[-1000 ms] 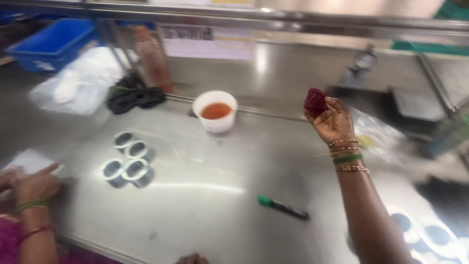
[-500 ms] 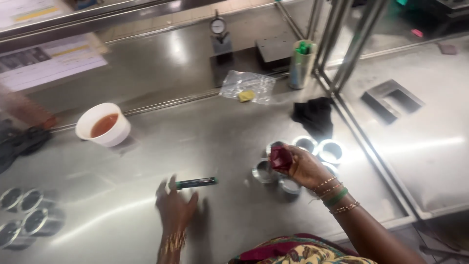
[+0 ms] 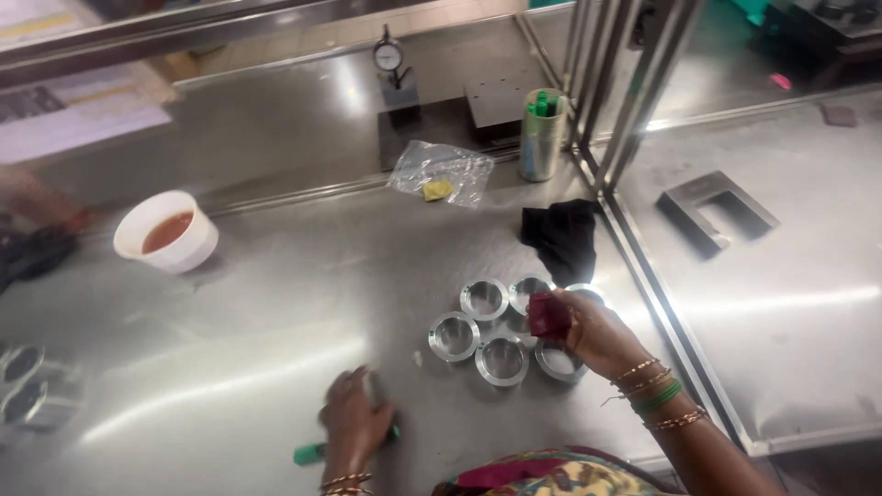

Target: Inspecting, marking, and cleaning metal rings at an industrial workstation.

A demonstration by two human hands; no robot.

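My right hand [image 3: 602, 335] holds a small dark red wad of cloth [image 3: 548, 315] just above a cluster of several shiny metal rings [image 3: 501, 331] on the steel table [image 3: 276, 303]. My left hand [image 3: 354, 422] rests near the table's front edge, closed over a green marker pen [image 3: 312, 453] lying flat; only the pen's left end shows.
A white bowl of reddish liquid [image 3: 167, 231] sits at the left. A black cloth [image 3: 562, 237], a clear plastic bag [image 3: 441, 171], a cup of green pens [image 3: 542, 133] and a dial gauge stand [image 3: 393, 83] lie behind. More rings [image 3: 32, 386] at far left. A metal frame post [image 3: 634, 101] divides the bench.
The view swung right, then closer. My right hand came down from mid-air with the red cloth to the rings. My left hand reached the green marker and closed on it.
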